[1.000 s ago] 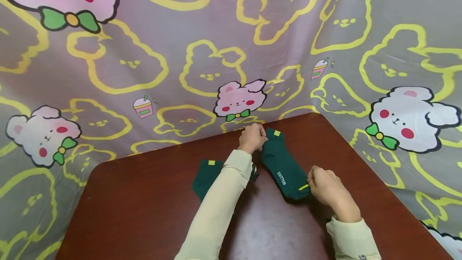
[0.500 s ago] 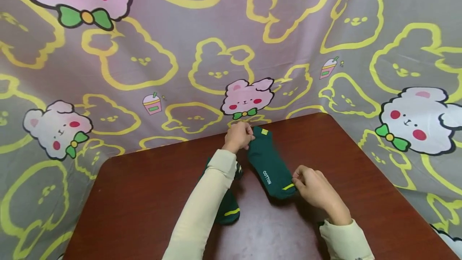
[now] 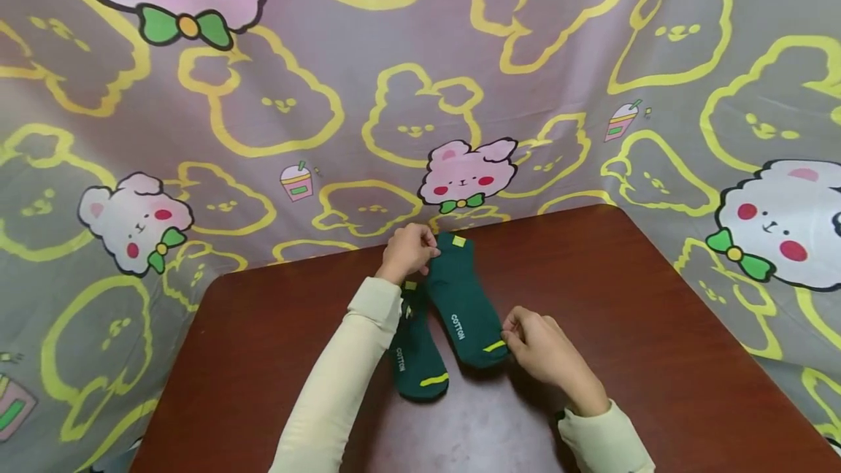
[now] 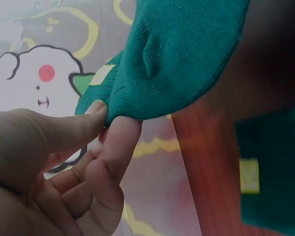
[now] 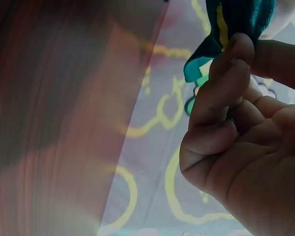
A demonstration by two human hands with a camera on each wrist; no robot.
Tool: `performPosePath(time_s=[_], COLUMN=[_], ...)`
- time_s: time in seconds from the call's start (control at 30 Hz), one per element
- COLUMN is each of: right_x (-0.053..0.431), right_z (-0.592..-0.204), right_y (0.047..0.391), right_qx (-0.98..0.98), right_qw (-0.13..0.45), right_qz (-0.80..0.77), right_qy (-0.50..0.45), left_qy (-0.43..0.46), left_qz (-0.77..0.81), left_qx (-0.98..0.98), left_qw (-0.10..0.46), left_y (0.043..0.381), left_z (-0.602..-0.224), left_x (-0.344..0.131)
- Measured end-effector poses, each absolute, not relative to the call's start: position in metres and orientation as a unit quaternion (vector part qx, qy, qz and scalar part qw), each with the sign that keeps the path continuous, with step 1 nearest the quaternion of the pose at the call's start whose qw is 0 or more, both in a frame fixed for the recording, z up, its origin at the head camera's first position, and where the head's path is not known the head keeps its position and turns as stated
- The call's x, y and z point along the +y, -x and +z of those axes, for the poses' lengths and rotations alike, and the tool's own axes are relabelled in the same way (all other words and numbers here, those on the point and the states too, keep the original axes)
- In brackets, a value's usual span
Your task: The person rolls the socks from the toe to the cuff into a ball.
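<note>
A dark green sock [image 3: 463, 298] with white COTTON lettering, a yellow tag at its cuff and a yellow stripe at its toe is stretched between both hands. My left hand [image 3: 409, 250] pinches its cuff edge between thumb and forefinger, as the left wrist view also shows on the sock [image 4: 182, 59]. At the toe, my right hand [image 3: 548, 349] pinches the fabric near the stripe; the right wrist view shows that sock end [image 5: 241, 19]. A matching green sock [image 3: 417, 363] lies flat on the table just left of the held one, partly hidden by the left forearm.
The reddish-brown table [image 3: 263, 341] has its back edge against a grey cloth curtain [image 3: 368, 35] printed with cartoon animals. The curtain also hangs along the right side. Light reflects off the tabletop in front of the socks.
Both hands have carried the stretched sock to the left, bringing it beside the other sock. The lying sock, largely covered by the left arm before, now shows more. The head view has turned slightly.
</note>
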State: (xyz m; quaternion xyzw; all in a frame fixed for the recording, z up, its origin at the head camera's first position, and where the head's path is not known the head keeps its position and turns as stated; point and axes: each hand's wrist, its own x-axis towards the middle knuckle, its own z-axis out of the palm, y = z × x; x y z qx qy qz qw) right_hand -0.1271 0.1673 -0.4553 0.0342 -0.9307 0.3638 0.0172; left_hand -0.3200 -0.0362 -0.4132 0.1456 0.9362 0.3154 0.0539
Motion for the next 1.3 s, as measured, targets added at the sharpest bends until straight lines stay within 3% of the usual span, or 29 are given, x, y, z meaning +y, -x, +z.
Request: performPosePath(time_s=[0.6,1.3], right_x=[0.107,0.087], right_z=[-0.468,-0.482], right_y=[0.125,0.128], right_qx=[-0.911,-0.909], right_qw=[0.031,0.013], right_qz=[0.404,0.403], right_qy=[-0.07,-0.103], left_qy=[-0.108,-0.062], left_qz=[0.321,0.333], left_qx=[0.938,0.935], left_qw=[0.075,0.104], left_y=[0.314,0.313], left_z=[-0.43,-0.459], left_x=[-0.102,-0.128])
